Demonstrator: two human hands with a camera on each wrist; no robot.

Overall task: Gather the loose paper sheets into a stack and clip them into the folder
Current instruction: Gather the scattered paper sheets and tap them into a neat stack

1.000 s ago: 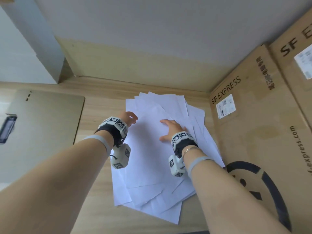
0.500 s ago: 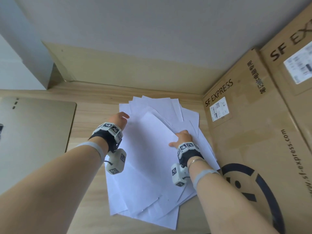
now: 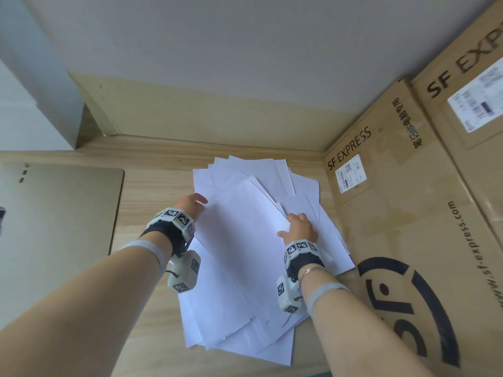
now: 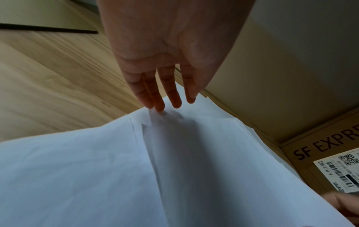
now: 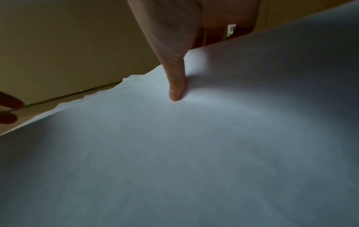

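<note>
Several loose white paper sheets (image 3: 245,254) lie fanned in an untidy pile on the wooden table (image 3: 155,186). My left hand (image 3: 190,204) is at the pile's left edge; in the left wrist view its straight fingers (image 4: 170,99) touch the upper left corner of the sheets (image 4: 116,169). My right hand (image 3: 298,227) holds the right edge of the top sheets. The right wrist view shows its thumb (image 5: 175,92) pressing down on the paper (image 5: 194,153), the other fingers hidden beneath it. The flat beige folder (image 3: 60,219) lies apart at the left.
Tall SF Express cardboard boxes (image 3: 408,213) stand against the pile's right side. A cardboard panel (image 3: 217,118) and the wall close off the back of the table. Bare wood shows between the folder and the papers.
My right hand slid from lying flat on the middle of the pile to its right edge and took hold of the top sheets. The left hand stayed at the left edge.
</note>
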